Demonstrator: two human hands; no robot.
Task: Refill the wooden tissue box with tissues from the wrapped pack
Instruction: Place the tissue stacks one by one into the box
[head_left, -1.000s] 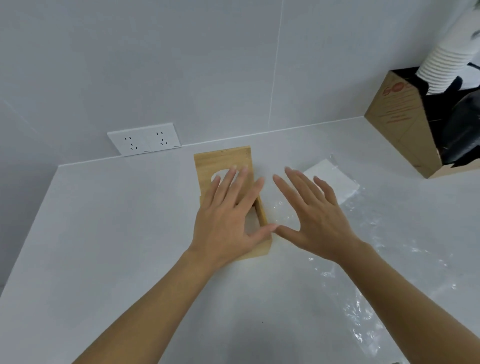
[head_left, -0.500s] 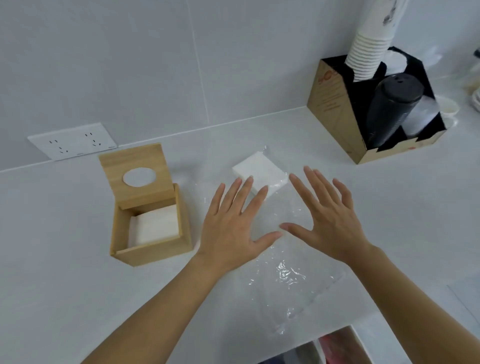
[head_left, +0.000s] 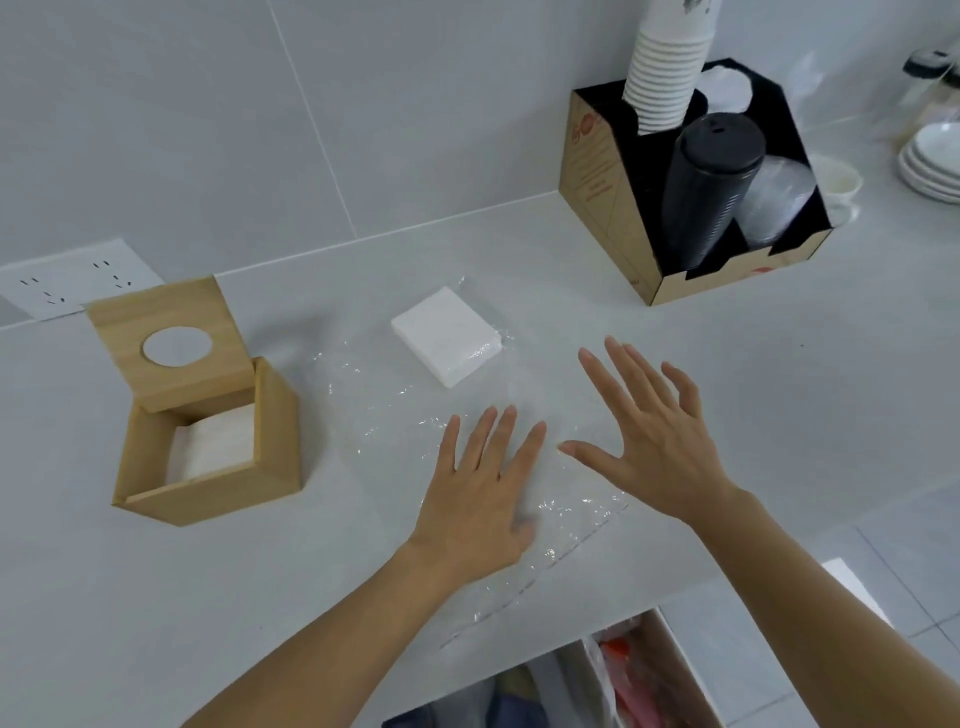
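Hands are hovering flat over the clear wrap (head_left: 415, 415), left hand (head_left: 480, 488) and right hand (head_left: 657, 441) both spread, gripping nothing; tissue stack (head_left: 447, 335) is lying just beyond, wooden tissue box (head_left: 208, 415) is standing open to the left, holding tissues

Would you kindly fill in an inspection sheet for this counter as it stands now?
Surface: grey counter.
Job's things: wooden box, lid tipped open, tissues inside; tissue stack at far end of clear wrap.
Clutter: cup holder with paper cups and black lids; plates far right.
Hands: left hand open, over wrap; right hand open, holding nothing.
Cables: nothing seen.
Surroundings: tiled wall with socket; bin below counter edge.
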